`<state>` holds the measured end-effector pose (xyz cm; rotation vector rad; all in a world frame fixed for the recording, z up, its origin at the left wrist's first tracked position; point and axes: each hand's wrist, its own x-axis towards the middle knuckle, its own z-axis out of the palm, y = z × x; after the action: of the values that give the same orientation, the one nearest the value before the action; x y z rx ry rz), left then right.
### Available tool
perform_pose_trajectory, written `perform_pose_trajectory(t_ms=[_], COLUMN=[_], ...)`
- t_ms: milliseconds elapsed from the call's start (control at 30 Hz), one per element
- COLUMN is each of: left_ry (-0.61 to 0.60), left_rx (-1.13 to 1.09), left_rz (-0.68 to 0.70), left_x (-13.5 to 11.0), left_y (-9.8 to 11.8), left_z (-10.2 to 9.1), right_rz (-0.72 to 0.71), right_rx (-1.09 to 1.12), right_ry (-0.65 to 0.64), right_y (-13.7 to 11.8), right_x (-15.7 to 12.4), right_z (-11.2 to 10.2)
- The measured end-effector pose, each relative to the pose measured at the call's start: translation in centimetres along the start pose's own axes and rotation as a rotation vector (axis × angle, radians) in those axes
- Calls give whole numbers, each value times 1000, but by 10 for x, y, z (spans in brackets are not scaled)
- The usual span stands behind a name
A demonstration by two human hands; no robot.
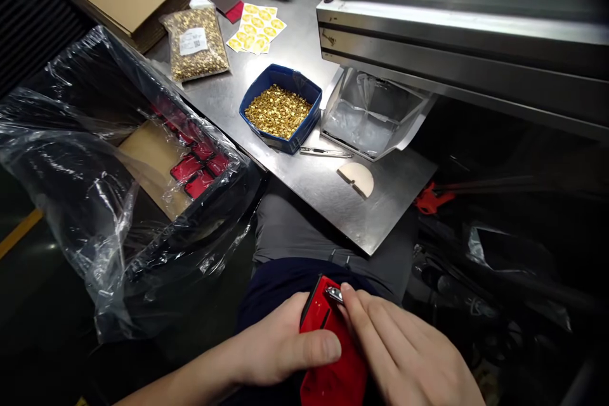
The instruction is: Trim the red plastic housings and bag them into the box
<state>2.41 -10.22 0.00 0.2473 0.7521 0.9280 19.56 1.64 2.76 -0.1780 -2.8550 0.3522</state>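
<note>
In my lap lies a red, flat pouch-like piece (335,361) with black edging and a short black slot near its top. My left hand (285,339) grips it from the left, thumb pressed across its front. My right hand (404,342) is closed at the upper right edge, its fingers around a small shiny metal tool (334,294) that looks like a nail clipper. The tool's tip lies against the red surface near the top corner. Most of the tool is hidden under my fingers.
On the metal table, a blue bin (247,108) holds small gold pieces. Tweezers (326,152), a beige half-disc (356,179), a bag of gold pieces (197,44) and sticker sheets (257,28) lie around it. A plastic-lined box (157,196) with red pieces stands left; a machine bar (457,63) overhangs right.
</note>
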Motion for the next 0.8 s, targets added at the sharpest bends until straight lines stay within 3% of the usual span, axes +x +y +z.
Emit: perform_pose_trajectory(t_ms=[67,200,267,367,533,800], left_ry=[1,-7,-7,-31,-75,-83], left_rx=[-27,-52,-66,-107,-177,-192], left_rz=[10,-12,-13,-10,-9,29], left_x=[0,0,0,1,3,3], left_y=[-2,-3,-2,-1,1,-2], left_z=[-1,-3,-4,-2,0,-1], right_rz=[101,485,558,486,345,305], right_rx=[141,372,449,497,321,244], right_ry=[57,190,188,189,168,155], right_y=[3,6,4,-2,-12,-15], right_x=[-2,-7,-8,-6,-2,-2], right_z=[-1,-4,-4,1,15,14])
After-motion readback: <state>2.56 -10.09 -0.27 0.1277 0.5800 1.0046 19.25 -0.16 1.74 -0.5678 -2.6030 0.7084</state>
